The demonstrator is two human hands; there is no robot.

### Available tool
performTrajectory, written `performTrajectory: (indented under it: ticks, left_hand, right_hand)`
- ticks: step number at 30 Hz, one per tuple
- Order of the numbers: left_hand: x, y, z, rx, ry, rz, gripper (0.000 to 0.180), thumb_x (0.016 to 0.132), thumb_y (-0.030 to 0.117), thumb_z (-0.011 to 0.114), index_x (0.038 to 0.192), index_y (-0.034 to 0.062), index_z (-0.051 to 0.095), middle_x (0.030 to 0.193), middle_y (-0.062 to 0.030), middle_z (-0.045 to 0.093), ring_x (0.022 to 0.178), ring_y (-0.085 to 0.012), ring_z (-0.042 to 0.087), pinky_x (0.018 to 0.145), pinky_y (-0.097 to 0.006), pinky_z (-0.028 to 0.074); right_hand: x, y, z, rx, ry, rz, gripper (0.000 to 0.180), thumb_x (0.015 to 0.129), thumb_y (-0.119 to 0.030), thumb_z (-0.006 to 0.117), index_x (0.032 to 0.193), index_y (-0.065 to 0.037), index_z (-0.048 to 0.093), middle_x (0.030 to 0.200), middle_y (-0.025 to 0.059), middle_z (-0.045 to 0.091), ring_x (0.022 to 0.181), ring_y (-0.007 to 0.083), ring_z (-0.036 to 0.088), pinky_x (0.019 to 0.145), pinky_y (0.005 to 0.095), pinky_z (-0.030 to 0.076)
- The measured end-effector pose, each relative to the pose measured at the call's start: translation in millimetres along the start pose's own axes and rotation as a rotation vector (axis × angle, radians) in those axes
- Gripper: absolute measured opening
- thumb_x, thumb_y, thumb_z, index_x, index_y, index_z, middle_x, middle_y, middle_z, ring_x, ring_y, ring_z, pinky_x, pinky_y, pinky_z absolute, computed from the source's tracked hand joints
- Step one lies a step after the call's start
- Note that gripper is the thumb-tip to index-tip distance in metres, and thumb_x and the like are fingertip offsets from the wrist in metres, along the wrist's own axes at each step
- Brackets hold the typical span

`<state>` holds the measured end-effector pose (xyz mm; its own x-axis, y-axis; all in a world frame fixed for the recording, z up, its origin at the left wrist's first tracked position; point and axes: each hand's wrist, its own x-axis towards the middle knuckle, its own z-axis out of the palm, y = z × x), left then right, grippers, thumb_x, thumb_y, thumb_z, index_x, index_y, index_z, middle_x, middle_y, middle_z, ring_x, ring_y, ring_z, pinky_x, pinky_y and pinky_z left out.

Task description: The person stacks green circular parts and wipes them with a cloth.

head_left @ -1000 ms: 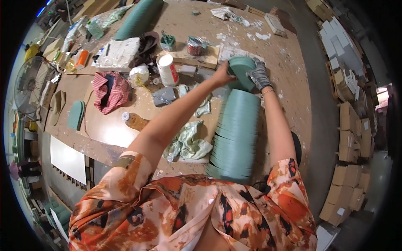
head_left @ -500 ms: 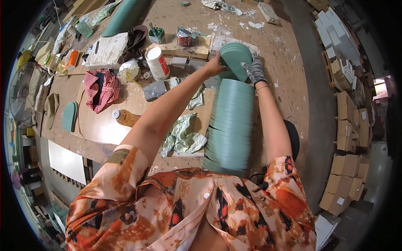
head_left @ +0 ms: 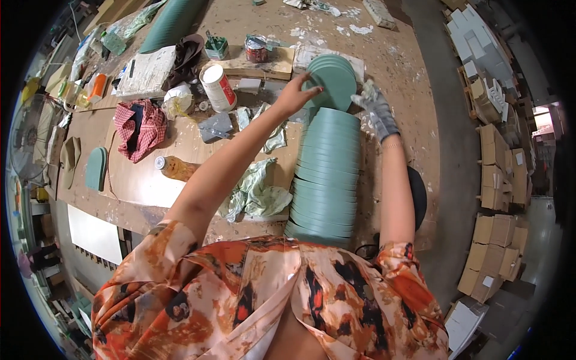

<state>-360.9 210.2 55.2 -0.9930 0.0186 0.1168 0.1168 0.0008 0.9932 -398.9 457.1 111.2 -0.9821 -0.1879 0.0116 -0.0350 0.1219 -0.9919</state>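
A few flat green oval-ended pieces (head_left: 332,87) lean fanned together against a pale block (head_left: 358,65) at the far end of a long row. My left hand (head_left: 295,96), bare, is at their left edge, thumb and fingers apart, the thumb over the front piece's face. My right hand (head_left: 379,112) wears a grey glove with pale fingertips. It hovers just right of the pieces, apart from them, fingers loosely spread. Toward me runs the long row of tightly packed green pieces (head_left: 327,174), standing on edge.
Left of the row lie a pale green rag (head_left: 259,195), an amber bottle (head_left: 177,168) and a red checked cloth (head_left: 139,129). Farther back stand a white tub (head_left: 218,89), a paint can (head_left: 257,49) and a green container (head_left: 216,47). Cardboard boxes (head_left: 493,246) are stacked on the right.
My right hand has come off the right edge of the fanned pieces and drawn back to the right. My left hand has loosened from their left edge, with its thumb now extended.
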Motion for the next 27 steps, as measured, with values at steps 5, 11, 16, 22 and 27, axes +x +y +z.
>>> performTrajectory:
  ticks: [5, 11, 16, 22, 27]
  left_hand:
    - [-37, 69, 29, 0.461, -0.257, 0.158, 0.081, 0.073, 0.041, 0.081, 0.139, 0.0076, 0.048, 0.137, -0.0177, 0.052, 0.128, -0.0277, 0.048, 0.108, -0.037, 0.035]
    - [-22, 53, 9, -0.025, -0.482, -0.066, 0.066, 0.08, 0.032, 0.078, 0.135, 0.0049, 0.052, 0.125, -0.0106, 0.062, 0.112, -0.019, 0.058, 0.101, -0.034, 0.042]
    - [-33, 81, 27, 0.367, -0.34, 0.107, 0.057, 0.076, 0.031, 0.08, 0.123, 0.0036, 0.06, 0.112, -0.0143, 0.068, 0.104, -0.024, 0.064, 0.09, -0.033, 0.048]
    - [-46, 81, 33, 0.63, -0.192, 0.307, 0.053, 0.074, 0.024, 0.077, 0.121, 0.0062, 0.06, 0.108, -0.0175, 0.067, 0.098, -0.0355, 0.064, 0.085, -0.039, 0.051]
    - [-75, 145, 63, 0.632, -0.145, 0.639, 0.048, 0.075, 0.025, 0.074, 0.119, 0.0102, 0.06, 0.106, -0.0109, 0.066, 0.098, -0.0305, 0.063, 0.081, -0.04, 0.051]
  right_hand:
    - [-71, 44, -69, 0.155, -0.019, 0.009, 0.055, 0.088, 0.001, 0.062, 0.138, 0.006, 0.039, 0.134, 0.0163, 0.053, 0.121, 0.0212, 0.051, 0.104, 0.0296, 0.043]
    - [-123, -10, 1, -0.113, 0.088, 0.074, 0.065, 0.086, -0.013, 0.071, 0.138, 0.008, 0.039, 0.137, 0.0199, 0.05, 0.124, 0.0236, 0.049, 0.106, 0.0325, 0.038]
    - [-137, -6, -5, -0.187, 0.14, -0.01, 0.066, 0.085, -0.017, 0.072, 0.139, 0.005, 0.04, 0.133, 0.0198, 0.052, 0.121, 0.0262, 0.051, 0.102, 0.0353, 0.043]
    - [-116, -27, -20, 0.459, 0.186, 0.317, 0.035, 0.088, -0.03, 0.068, 0.108, -0.005, 0.055, 0.098, 0.0142, 0.061, 0.08, 0.0252, 0.062, 0.059, 0.0356, 0.052]
    - [-130, -89, 1, 0.86, 0.212, 0.475, 0.042, 0.089, -0.047, 0.062, 0.111, -0.012, 0.055, 0.1, 0.0131, 0.061, 0.083, 0.0283, 0.061, 0.062, 0.0387, 0.054]
